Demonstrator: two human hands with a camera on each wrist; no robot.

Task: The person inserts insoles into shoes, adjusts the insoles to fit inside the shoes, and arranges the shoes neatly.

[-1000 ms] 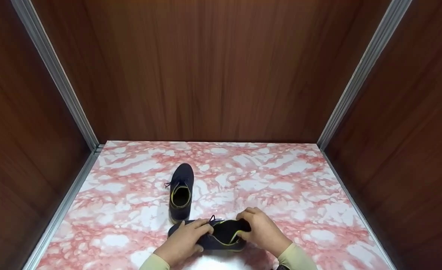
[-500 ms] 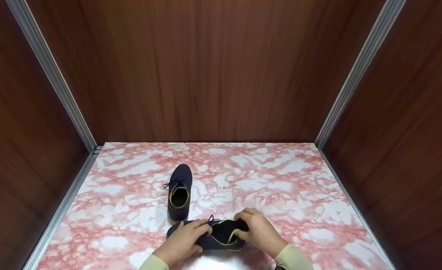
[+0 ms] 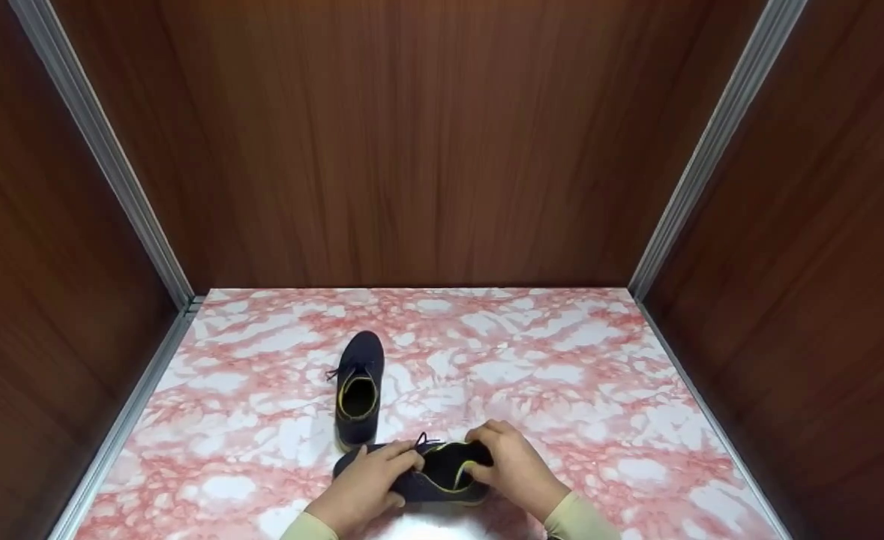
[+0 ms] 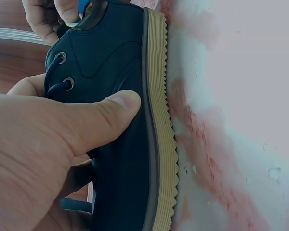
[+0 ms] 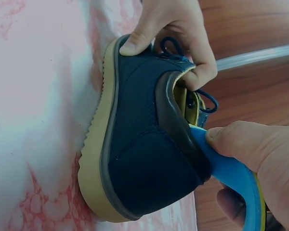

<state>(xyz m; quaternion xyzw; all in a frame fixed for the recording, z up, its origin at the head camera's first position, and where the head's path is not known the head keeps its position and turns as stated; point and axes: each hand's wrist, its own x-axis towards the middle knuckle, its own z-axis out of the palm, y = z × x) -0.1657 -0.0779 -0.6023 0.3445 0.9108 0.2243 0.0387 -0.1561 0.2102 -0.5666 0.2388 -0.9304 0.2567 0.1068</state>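
A dark navy lace-up shoe [image 3: 419, 491] with a yellow-lined opening lies crosswise near the front of the table, toe to the left. My left hand [image 3: 374, 480] grips its front part, thumb [image 4: 120, 103] pressed on the side above the ribbed tan sole [image 4: 159, 106]. At the heel end, my right hand [image 3: 515, 469] pinches a blue, yellow-edged insole [image 5: 231, 168], which bends into the shoe's opening. How far the insole reaches inside is hidden. The matching shoe [image 3: 363, 352] stands upright just behind, toe pointing away.
The table [image 3: 599, 375] has a pink and white marbled top. Brown wood-look panels [image 3: 412, 150] enclose it at the back and both sides, with grey metal rails [image 3: 104, 157] at the corners. A loose lace loop [image 3: 425, 439] sticks up from the held shoe.
Right hand and the insole's bent edge have shifted slightly left. The left hand keeps its grip, and both shoes stay in place while the head view tilts a little.
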